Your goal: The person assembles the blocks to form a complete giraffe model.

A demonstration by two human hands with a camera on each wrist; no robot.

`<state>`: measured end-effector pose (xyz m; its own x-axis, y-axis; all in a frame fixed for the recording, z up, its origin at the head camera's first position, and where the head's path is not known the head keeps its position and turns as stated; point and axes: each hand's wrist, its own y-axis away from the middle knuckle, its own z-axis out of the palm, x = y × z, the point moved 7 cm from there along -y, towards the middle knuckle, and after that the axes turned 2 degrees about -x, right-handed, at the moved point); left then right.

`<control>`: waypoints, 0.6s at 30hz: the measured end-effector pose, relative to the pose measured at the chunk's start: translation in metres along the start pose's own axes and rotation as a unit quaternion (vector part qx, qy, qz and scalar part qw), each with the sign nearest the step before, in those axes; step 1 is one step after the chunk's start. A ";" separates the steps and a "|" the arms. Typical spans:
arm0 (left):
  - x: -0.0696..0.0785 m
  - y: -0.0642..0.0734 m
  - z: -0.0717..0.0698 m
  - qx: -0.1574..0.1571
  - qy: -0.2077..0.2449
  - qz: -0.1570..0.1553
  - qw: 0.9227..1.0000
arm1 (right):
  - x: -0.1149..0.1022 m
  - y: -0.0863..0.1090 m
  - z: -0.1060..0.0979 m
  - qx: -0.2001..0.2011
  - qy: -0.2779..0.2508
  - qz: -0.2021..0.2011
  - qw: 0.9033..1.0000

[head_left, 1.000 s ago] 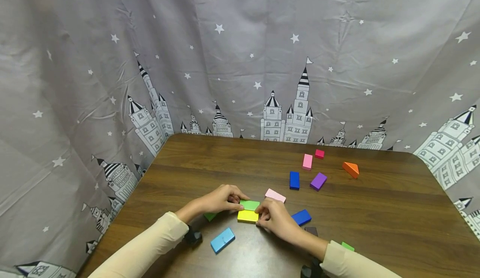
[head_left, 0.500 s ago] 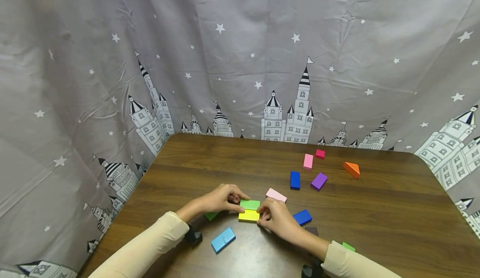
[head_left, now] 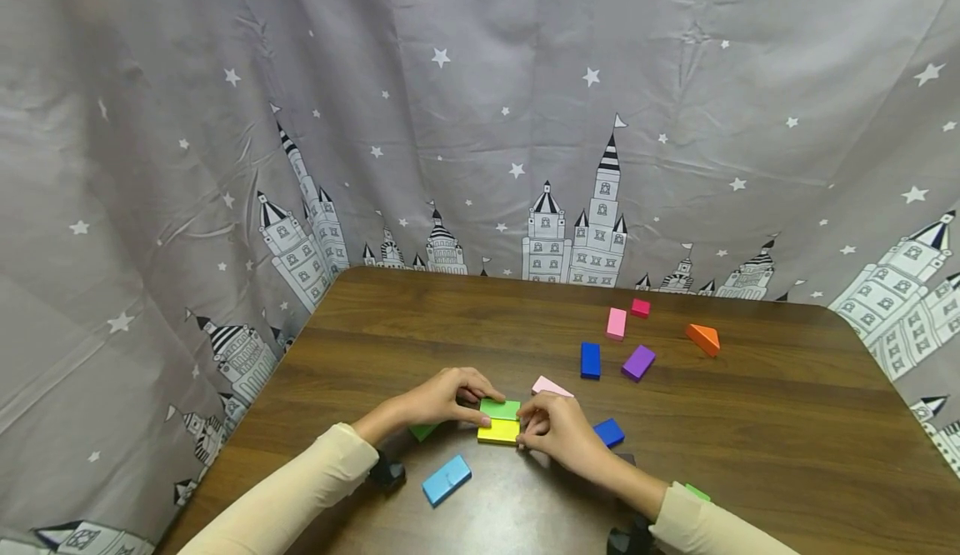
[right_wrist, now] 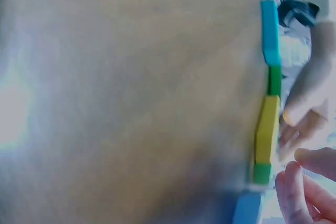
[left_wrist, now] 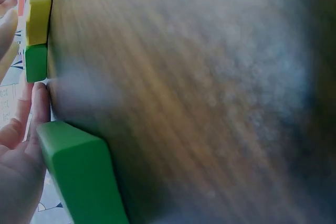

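Toward the lower centre of the head view, on a brown wooden table (head_left: 787,409), two flat blocks between two hands: a light-green block (head_left: 504,409) behind, a yellow block (head_left: 502,433) in front, long sides together, long axes running left to right, in line from hand to hand. At the left end, a left hand (head_left: 444,395), seemingly the nearer one, thumb and forefinger pinching across the light-green block, just right of the palm. At the right end, a right hand (head_left: 561,432), fingers bent, thumb and forefinger slightly apart beside the pair, nothing visible between; contact impossible to tell. Both blocks plain, bright, smooth and rectangular. Below left, a light-blue block (head_left: 447,480); above right, a pale-pink block (head_left: 551,386). Left wrist view: scene turned sideways, yellow above light green at upper left, fingertips just below, large dark-green block (left_wrist: 86,182) at lower left. Right wrist view: same pair near the right edge, yellow above light green, right-hand thumb and forefinger tips close together at lower right.
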<state>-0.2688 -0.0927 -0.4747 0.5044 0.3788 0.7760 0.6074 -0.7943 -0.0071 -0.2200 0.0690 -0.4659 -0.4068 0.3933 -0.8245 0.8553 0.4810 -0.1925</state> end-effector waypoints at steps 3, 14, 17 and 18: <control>-0.001 0.000 0.000 -0.004 0.002 -0.002 1.000 | 0.001 0.000 -0.014 0.030 -0.007 -0.009 0.999; -0.004 0.000 0.002 -0.011 0.015 -0.011 1.000 | 0.027 -0.004 -0.059 0.130 0.031 0.070 0.989; -0.002 0.001 0.002 -0.011 0.017 -0.012 1.000 | 0.035 -0.003 -0.060 0.136 0.035 0.099 0.985; -0.002 0.001 0.002 -0.011 0.017 -0.012 1.000 | 0.037 -0.003 -0.060 0.137 0.036 0.106 0.984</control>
<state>-0.2681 -0.0931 -0.4776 0.4691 0.3812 0.7966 0.6045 -0.7962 0.0250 -0.2569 0.1294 -0.4638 -0.2236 0.5219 -0.8232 0.9737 0.1565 -0.1653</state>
